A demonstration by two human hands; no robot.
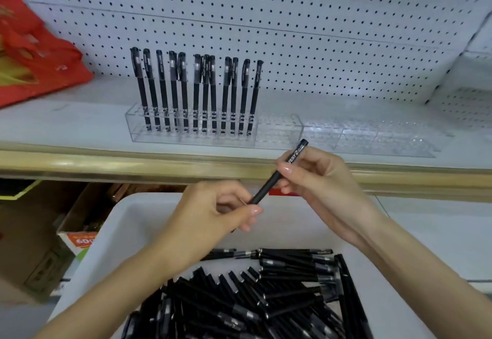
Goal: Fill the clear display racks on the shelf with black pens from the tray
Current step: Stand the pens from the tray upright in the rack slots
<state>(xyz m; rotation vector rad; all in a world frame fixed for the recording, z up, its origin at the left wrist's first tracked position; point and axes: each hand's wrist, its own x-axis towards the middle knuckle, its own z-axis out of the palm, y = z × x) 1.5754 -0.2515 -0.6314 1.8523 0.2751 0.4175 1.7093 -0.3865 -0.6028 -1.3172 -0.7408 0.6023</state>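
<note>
The step in hand is carrying one pen [277, 176] from supply to display. It sits slanted in the air in front of and below the rack [277, 131], cap end up and pointing toward the rack's bare right portion. The right hand [319, 179] has a closed grip on it just under the cap. The left hand [213, 213] pinches its lower end between thumb and finger. Its other fingers are curled, and whether they hide anything more in the palm is hard to tell.

The rack stands on the shelf [80, 125], with a row of standing pens [197, 91] filling its left and middle holes. A second rack [372, 139] to its right looks unfilled. The tray [127, 221], below and nearer than the rack, holds a heap of loose pens [266, 298].

Next, I judge, the left hand should let go. The right hand must then turn the pen upright, tip down, and lower it into the first free hole right of the standing row.
</note>
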